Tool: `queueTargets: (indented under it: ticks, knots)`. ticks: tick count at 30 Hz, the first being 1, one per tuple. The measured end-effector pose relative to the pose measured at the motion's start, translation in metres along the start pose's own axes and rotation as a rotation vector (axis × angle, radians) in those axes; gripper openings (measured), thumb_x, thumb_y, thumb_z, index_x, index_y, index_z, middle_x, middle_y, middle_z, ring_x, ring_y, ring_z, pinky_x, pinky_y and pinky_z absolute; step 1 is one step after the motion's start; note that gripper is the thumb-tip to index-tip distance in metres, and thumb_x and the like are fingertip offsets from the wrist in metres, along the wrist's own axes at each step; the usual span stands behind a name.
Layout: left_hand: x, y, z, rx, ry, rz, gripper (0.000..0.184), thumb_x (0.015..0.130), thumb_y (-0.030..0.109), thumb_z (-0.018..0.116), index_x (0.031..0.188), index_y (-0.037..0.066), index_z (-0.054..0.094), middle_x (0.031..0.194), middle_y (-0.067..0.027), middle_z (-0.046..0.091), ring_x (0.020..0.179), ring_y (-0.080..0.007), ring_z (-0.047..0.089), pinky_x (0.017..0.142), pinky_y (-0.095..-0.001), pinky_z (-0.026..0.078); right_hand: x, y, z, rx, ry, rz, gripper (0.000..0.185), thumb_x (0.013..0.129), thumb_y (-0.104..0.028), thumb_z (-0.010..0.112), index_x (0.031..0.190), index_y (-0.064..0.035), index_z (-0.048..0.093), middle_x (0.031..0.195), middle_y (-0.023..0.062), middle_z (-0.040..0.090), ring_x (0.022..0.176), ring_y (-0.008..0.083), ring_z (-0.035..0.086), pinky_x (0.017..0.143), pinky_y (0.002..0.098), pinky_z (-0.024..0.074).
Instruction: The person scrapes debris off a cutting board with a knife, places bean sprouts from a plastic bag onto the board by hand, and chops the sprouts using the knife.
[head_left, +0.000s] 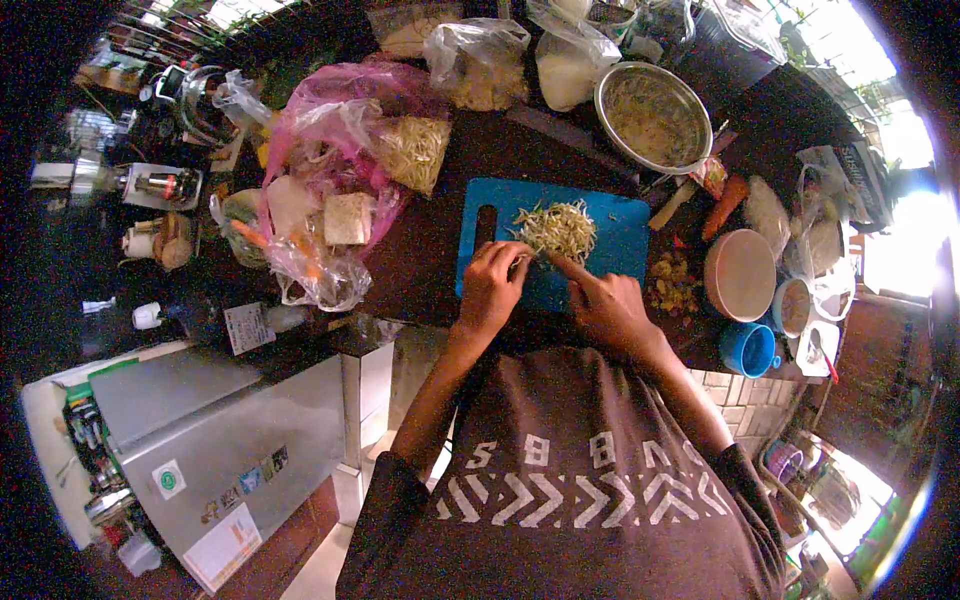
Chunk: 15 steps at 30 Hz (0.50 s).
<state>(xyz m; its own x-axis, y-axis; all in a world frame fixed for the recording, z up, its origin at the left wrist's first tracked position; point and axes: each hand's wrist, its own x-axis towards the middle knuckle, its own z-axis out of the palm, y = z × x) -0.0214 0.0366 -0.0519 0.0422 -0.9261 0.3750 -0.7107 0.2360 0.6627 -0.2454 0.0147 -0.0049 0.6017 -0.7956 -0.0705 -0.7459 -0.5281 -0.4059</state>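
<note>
A loose pile of bean sprouts lies on the blue cutting board. At the board's lower left, my left hand has its fingers curled together, close below the sprouts. Something pale shows at its fingertips, too small to name. My right hand is closed over the board's lower edge, its index finger stretched toward the left fingertips. Whatever lies under the right fingers is hidden from this angle.
Left of the board are a pink plastic bag, a bag of sprouts and a pale block. A metal bowl stands behind. To the right are a carrot, chopped yellowish pieces, a pink round container and a blue cup.
</note>
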Motion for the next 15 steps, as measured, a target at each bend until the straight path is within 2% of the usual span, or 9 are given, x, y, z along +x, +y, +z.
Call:
queueTargets:
  ticks: [2, 5, 7, 10, 15]
  knots:
    - [0.0, 0.0, -0.003, -0.015, 0.011, -0.016, 0.017, 0.09, 0.008, 0.076, 0.107, 0.006, 0.072, 0.108, -0.0103, 0.074, 0.101, -0.0328, 0.07, 0.089, -0.0419, 0.056, -0.001, 0.005, -0.006, 0.056, 0.016, 0.022, 0.062, 0.098, -0.02, 0.061, 0.157, -0.03, 0.049, 0.062, 0.0204, 0.064, 0.053, 0.0421, 0.063, 0.055, 0.0565, 0.0517]
    - [0.002, 0.003, -0.008, -0.011, -0.006, 0.011, 0.019, 0.091, 0.009, 0.077, 0.109, 0.006, 0.071, 0.112, -0.0111, 0.074, 0.103, -0.0332, 0.07, 0.09, -0.042, 0.056, -0.005, -0.006, -0.028, 0.06, -0.021, 0.077, 0.06, 0.098, -0.02, 0.061, 0.157, -0.0296, 0.051, 0.062, 0.0216, 0.064, 0.053, 0.0426, 0.063, 0.055, 0.0567, 0.052]
    - [0.003, 0.005, -0.009, -0.023, 0.042, 0.072, 0.021, 0.09, 0.011, 0.078, 0.109, 0.007, 0.072, 0.112, -0.0107, 0.073, 0.106, -0.0329, 0.068, 0.093, -0.0431, 0.055, -0.01, -0.008, -0.032, 0.04, -0.015, 0.076, 0.061, 0.098, -0.02, 0.062, 0.157, -0.0305, 0.05, 0.062, 0.0213, 0.064, 0.053, 0.0424, 0.064, 0.055, 0.0566, 0.0522]
    - [0.002, 0.01, -0.012, 0.038, 0.068, 0.059, 0.023, 0.09, 0.015, 0.079, 0.11, 0.007, 0.072, 0.111, -0.0098, 0.071, 0.108, -0.0322, 0.065, 0.097, -0.0439, 0.053, -0.016, -0.009, -0.031, 0.014, -0.014, 0.083, 0.063, 0.097, -0.02, 0.063, 0.158, -0.0323, 0.049, 0.062, 0.0205, 0.065, 0.054, 0.0418, 0.064, 0.055, 0.0563, 0.0526]
    - [-0.001, 0.013, -0.015, 0.127, -0.009, 0.007, 0.02, 0.091, 0.018, 0.079, 0.107, 0.008, 0.073, 0.109, -0.0089, 0.07, 0.104, -0.0313, 0.064, 0.094, -0.0433, 0.051, -0.021, 0.006, -0.007, 0.041, 0.009, 0.023, 0.069, 0.096, -0.019, 0.065, 0.159, -0.035, 0.046, 0.063, 0.0187, 0.066, 0.053, 0.0401, 0.065, 0.054, 0.055, 0.0531]
